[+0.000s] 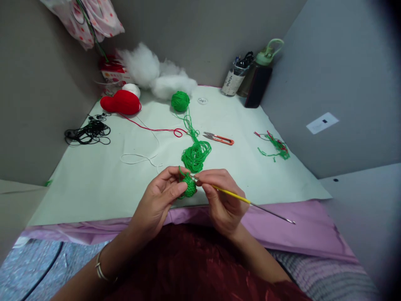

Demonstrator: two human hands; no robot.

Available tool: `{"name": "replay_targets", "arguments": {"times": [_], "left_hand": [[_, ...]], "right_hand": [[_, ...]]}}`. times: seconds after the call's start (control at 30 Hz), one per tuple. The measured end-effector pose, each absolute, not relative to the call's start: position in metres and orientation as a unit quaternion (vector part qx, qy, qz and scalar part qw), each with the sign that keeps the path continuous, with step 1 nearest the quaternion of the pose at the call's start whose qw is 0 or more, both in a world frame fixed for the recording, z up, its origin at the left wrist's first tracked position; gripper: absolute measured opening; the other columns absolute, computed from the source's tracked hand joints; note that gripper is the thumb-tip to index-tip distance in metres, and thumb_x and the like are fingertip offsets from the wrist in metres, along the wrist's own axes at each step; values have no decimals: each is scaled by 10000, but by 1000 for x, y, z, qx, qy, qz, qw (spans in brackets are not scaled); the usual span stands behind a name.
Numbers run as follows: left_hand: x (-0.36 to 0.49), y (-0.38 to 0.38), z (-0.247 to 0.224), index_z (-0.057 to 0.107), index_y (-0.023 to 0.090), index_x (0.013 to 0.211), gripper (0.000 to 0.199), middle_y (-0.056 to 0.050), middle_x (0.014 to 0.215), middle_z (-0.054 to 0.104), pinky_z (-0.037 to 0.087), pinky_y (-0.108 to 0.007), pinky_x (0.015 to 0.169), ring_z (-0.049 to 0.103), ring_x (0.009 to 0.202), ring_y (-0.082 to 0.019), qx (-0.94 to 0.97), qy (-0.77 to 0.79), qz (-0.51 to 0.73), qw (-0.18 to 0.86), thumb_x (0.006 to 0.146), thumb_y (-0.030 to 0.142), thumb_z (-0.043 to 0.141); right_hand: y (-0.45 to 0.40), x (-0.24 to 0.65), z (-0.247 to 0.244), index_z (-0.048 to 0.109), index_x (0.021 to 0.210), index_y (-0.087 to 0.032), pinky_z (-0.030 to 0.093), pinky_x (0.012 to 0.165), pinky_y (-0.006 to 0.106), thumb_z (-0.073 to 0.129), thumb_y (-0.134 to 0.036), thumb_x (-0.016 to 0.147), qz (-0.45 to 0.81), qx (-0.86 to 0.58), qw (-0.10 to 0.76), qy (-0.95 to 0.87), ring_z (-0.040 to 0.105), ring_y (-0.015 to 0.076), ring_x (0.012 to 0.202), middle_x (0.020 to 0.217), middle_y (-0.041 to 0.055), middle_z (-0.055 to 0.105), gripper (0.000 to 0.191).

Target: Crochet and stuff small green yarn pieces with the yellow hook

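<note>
The green crocheted piece (pixel 189 187) looks rounded, bumpy and tightly worked

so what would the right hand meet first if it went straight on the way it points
Probably the green piece: the right hand points its hook at it, with the left hand just beyond, though exact depth is unclear.

Green crochet piece (pixel 189 187); yellow hook grip (pixel 232 194); red-spotted pink bag (pixel 106 21).
</note>
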State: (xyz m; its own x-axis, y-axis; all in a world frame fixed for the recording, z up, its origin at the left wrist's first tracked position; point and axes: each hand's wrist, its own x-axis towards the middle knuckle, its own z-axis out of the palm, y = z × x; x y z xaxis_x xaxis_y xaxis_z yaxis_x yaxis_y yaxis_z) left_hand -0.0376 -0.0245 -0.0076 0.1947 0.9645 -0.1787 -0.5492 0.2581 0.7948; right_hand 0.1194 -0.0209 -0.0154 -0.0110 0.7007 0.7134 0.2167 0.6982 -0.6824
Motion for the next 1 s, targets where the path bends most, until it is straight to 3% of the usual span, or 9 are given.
{"name": "replay_targets", "arguments": {"times": [0.23, 0.47, 0.83, 1.0], "left_hand": [[-36, -26, -2, 805, 244, 1175, 378, -59, 1046, 789, 517, -268, 904, 692, 1045, -204, 281, 348, 495, 745, 804, 283, 862], [-35, -25, 1, 845, 256, 1070, 295, -58, 1129, 780, 505, -255, 890, 671, 1030, -186, 280, 355, 489, 746, 779, 291, 878], [-41, -19, -2, 603, 288, 1479, 730, -33, 1041, 693, 475, -245, 860, 625, 935, -156, 288, 343, 476, 757, 796, 269, 860], [-42, -19, -2, 692, 248, 1355, 574, -56, 1067, 700, 480, -239, 825, 628, 937, -165, 286, 336, 470, 765, 807, 297, 854]], "right_hand": [[-19, 118, -17, 759, 1149, -261, 625, 767, 353, 637, -68, 970, 166, -344, 627, -679, 739, 186, 916, 982, 51, 783, 290], [-13, 119, -19, 776, 1126, -268, 622, 777, 344, 658, -40, 946, 142, -353, 654, -654, 737, 174, 908, 998, 45, 781, 313], [-13, 122, -17, 765, 1082, -256, 625, 769, 387, 628, -146, 996, 249, -339, 628, -655, 745, 195, 891, 960, 35, 789, 195], [-14, 121, -17, 761, 1080, -262, 624, 769, 391, 630, -140, 994, 231, -343, 637, -651, 743, 194, 894, 960, 32, 785, 199]]}}
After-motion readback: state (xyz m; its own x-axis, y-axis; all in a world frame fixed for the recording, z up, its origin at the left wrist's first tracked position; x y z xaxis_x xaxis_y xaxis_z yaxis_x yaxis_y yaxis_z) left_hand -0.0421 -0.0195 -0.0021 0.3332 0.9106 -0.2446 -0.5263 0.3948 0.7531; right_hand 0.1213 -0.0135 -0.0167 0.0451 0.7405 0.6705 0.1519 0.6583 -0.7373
